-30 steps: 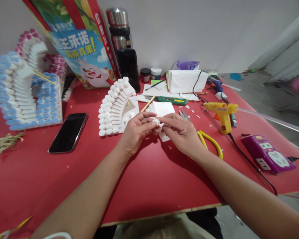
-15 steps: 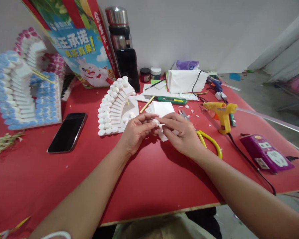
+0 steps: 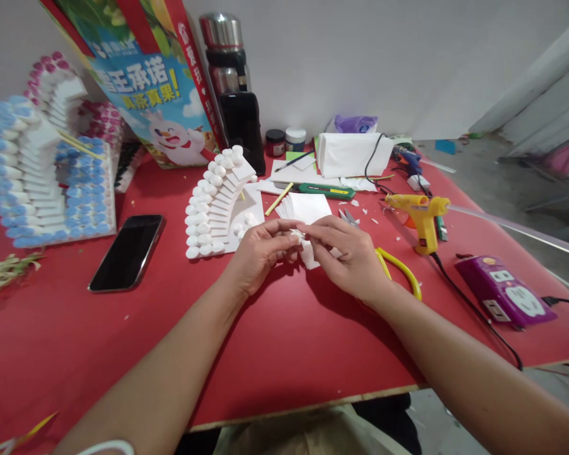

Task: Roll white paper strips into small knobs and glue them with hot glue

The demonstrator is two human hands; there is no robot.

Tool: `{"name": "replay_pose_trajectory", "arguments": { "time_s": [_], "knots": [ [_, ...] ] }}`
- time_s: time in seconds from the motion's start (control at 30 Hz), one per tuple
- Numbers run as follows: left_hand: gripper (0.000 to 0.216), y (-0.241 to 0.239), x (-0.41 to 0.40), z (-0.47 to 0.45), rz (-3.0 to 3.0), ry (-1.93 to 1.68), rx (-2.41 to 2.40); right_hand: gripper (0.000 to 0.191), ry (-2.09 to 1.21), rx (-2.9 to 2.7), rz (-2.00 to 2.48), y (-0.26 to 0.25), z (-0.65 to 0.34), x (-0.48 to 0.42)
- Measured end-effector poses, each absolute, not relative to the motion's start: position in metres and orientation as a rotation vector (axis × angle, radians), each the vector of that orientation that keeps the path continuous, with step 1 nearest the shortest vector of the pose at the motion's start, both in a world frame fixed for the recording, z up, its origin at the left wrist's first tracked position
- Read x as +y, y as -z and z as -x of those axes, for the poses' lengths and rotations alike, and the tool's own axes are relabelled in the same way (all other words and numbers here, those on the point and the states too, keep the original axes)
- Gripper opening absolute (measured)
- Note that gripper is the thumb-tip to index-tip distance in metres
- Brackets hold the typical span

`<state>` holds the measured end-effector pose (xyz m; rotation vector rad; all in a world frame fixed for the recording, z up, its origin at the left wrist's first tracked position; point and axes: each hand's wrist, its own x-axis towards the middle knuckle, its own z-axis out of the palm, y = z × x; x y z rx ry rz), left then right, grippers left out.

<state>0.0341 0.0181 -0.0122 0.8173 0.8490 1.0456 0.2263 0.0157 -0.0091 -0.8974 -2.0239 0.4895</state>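
Over the middle of the red table, both hands meet at a small crumpled white piece [image 3: 298, 234] that looks like tissue paper. My left hand [image 3: 264, 251] is closed, pinching it between thumb and fingers. From the other side, my right hand [image 3: 345, 256] pinches its edge, fingertips almost touching the left ones. Part of the piece is hidden by the fingers. Just beyond lies a stack of thin white sheets [image 3: 312, 205]. Left of the hands stands a curved white stepped model [image 3: 222, 215] edged with rows of white padded balls.
Scissors with yellow handles [image 3: 405, 270] lie by my right wrist. Farther right are a yellow glue gun [image 3: 422, 218] and a purple power strip [image 3: 505, 291]. A green cutter [image 3: 326, 191] lies behind the sheets. Leftward are a phone [image 3: 127, 253] and a blue-and-white model [image 3: 88, 202].
My right fingertips have shifted slightly on the white piece, and less of it shows between the hands. My left hand keeps its pinch. The view has moved very slightly.
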Motion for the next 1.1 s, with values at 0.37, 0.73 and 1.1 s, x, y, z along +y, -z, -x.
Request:
{"name": "replay_pose_trajectory", "arguments": {
  "time_s": [0.37,0.73,1.1],
  "knots": [
    [0.021,0.0082,0.0184,-0.0336,-0.852,-1.126,0.841,0.021,-0.840,-1.786,1.065,0.0038,-0.2227,0.0144],
    [0.022,0.0092,0.0177,-0.0352,-0.876,-1.130,0.826,0.024,-0.700,-1.905,0.993,0.0030,-0.2221,0.0132],
    [0.021,0.0153,0.0184,-0.0336,-0.935,-1.138,0.795,0.022,-0.668,-1.924,0.982,0.0042,-0.2221,0.0108]
  ]
}}
